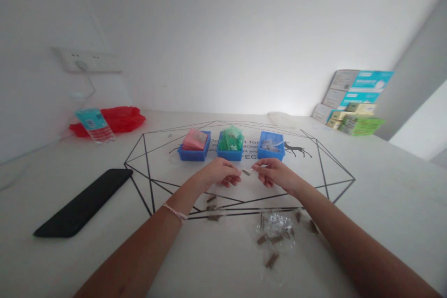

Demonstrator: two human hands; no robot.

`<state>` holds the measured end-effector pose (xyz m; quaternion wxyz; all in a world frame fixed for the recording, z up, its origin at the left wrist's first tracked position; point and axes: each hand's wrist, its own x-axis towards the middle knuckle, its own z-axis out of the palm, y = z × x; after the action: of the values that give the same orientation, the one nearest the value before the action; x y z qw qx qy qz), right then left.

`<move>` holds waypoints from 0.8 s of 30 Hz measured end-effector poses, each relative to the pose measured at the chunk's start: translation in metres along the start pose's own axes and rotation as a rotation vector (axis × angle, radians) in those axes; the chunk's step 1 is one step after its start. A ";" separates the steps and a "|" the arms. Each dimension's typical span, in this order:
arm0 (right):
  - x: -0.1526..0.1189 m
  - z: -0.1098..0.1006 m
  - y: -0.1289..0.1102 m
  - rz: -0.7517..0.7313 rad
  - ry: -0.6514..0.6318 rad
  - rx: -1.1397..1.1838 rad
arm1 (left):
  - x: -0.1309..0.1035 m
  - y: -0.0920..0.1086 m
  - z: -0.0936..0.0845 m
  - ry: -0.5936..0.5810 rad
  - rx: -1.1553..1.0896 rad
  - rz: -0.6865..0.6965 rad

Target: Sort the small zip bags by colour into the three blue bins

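Observation:
My left hand [225,173] and my right hand [271,172] pinch opposite ends of a small clear plastic bag [246,172], with a short greyish piece inside. They hold it just above the table, in front of three blue bins. The left bin [193,155] has pink sheets [194,139] in it, the middle bin [229,154] green plastic packing [232,138], and the right bin [271,153] small clear bags [271,145]. Below my left hand lie several small brownish pieces [212,206] in clear bags. More bagged pieces [275,238] lie beside my right forearm.
On the left are a black flat slab [85,202], a water bottle [95,125] lying tilted and a red plastic bag [122,119]. Stacked boxes [359,88] and a green pack [361,125] stand at the back right. A wall socket strip [89,61] is behind, left.

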<state>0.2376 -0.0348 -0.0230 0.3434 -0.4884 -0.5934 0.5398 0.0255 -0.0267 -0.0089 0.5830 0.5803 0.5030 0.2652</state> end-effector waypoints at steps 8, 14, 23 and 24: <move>0.001 -0.002 -0.001 -0.090 0.015 0.086 | 0.005 -0.004 -0.004 0.025 -0.266 0.052; 0.008 -0.004 0.004 -0.207 0.032 -0.006 | 0.009 -0.005 -0.003 0.152 -0.248 0.115; 0.013 -0.025 0.001 -0.357 0.448 -0.061 | 0.009 -0.004 -0.003 0.209 -0.127 0.131; 0.013 -0.030 0.001 -0.340 0.480 -0.071 | 0.009 -0.004 -0.003 0.208 -0.120 0.131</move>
<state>0.2620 -0.0135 -0.0197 0.5419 -0.5076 -0.5871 0.3226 0.0251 -0.0182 -0.0146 0.5428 0.5454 0.5049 0.3912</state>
